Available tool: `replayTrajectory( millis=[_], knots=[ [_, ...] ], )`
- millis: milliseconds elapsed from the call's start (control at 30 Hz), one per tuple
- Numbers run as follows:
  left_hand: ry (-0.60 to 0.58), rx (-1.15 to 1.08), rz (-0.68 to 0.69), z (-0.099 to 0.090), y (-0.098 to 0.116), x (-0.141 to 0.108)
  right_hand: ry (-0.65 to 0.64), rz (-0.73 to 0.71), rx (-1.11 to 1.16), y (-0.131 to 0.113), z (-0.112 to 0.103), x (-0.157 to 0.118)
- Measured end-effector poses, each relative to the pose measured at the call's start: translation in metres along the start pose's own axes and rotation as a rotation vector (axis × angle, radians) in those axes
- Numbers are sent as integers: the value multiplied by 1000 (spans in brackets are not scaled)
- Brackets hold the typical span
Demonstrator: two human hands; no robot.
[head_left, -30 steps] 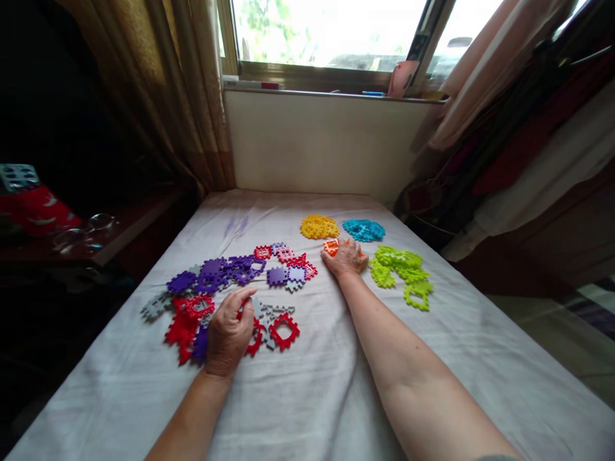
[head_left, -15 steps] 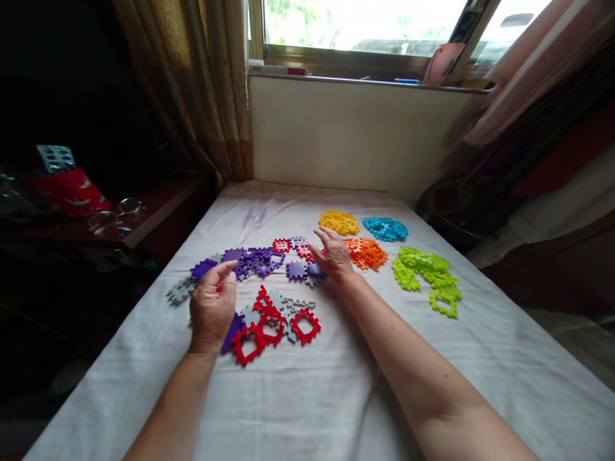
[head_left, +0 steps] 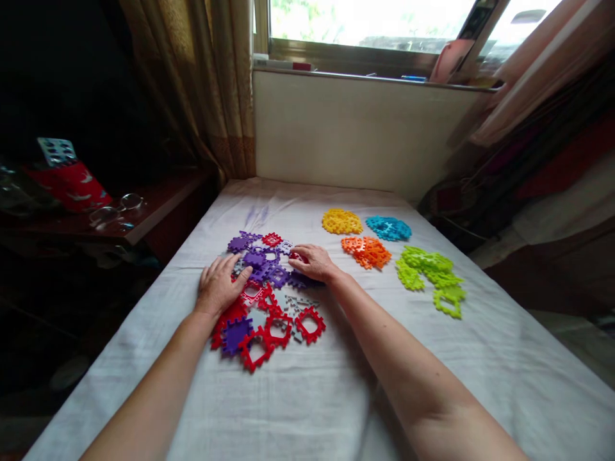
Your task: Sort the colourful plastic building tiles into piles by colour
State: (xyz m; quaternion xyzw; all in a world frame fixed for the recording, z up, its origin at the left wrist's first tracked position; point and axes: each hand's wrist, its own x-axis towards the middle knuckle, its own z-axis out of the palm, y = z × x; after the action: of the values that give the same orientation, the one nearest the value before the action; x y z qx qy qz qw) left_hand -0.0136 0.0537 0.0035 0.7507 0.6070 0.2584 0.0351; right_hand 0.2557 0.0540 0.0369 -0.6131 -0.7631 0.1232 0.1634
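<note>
A mixed heap of flat, notched plastic building pieces lies between my hands. Purple pieces (head_left: pixel 257 259) make up its far part, and red frame pieces (head_left: pixel 310 325) with grey pieces (head_left: pixel 289 302) among them lie nearer me. My left hand (head_left: pixel 221 285) rests on the heap's left side, fingers stretched and thumb apart, touching the pieces there. On the right side, my right hand (head_left: pixel 312 261) lies low over red and purple pieces with its fingers extended; its palm hides some of them. Neither hand grips a piece that I can see.
Sorted piles stand to the right: yellow (head_left: pixel 342 221), blue (head_left: pixel 389 228), orange (head_left: pixel 366 251) and lime green (head_left: pixel 430 269). All lie on a white sheet (head_left: pixel 307 410). Eyeglasses (head_left: pixel 115 210) and a red pouch (head_left: pixel 72 189) sit on the dark side table. A wall and window are beyond.
My left hand has lowered onto the heap and opened flat. My right hand has moved down and slightly left. The purple pieces are pushed closer together, and the left-side pieces have shifted inward.
</note>
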Motion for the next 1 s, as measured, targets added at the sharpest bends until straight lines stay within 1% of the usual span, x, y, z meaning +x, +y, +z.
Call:
replayTrajectory(
  millis=[67, 167, 233, 300, 367, 433, 500, 567, 633, 767, 833, 900, 1000],
  knots=[
    [-11, -60, 46, 7, 15, 1, 18, -32, 82, -4, -1, -14],
    [-24, -197, 88, 9, 31, 2, 125, 21, 185, -6, -1, -38],
    [-58, -258, 106, 3, 32, 0, 223, 72, 179, -3, -2, -55],
    [-137, -249, 133, -10, 27, -9, 272, 98, 132, 1, -3, -76],
    [-251, -200, 201, -26, 17, -28, 228, 67, 82, 4, -4, -99],
    [-353, -151, 317, -40, 7, -54, 148, -13, 38, 5, -4, -121],
    [-378, -104, 420, -48, 3, -79, 85, -97, -7, 2, -2, -138],
    [-359, -59, 448, -47, 7, -96, 73, -131, -56, -3, 2, -147],
    [-319, -50, 430, -40, 18, -101, 120, -108, -97, -8, 6, -150],
    [-206, -106, 345, -21, 48, -87, 286, -32, -105, -14, 12, -152],
    [-139, -174, 301, -14, 57, -80, 343, -12, -76, -17, 13, -157],
    [-45, -258, 241, -13, 61, -78, 369, 0, -51, -21, 12, -164],
    [92, -327, 120, -16, 55, -82, 351, 22, -54, -27, 7, -173]
  ],
)
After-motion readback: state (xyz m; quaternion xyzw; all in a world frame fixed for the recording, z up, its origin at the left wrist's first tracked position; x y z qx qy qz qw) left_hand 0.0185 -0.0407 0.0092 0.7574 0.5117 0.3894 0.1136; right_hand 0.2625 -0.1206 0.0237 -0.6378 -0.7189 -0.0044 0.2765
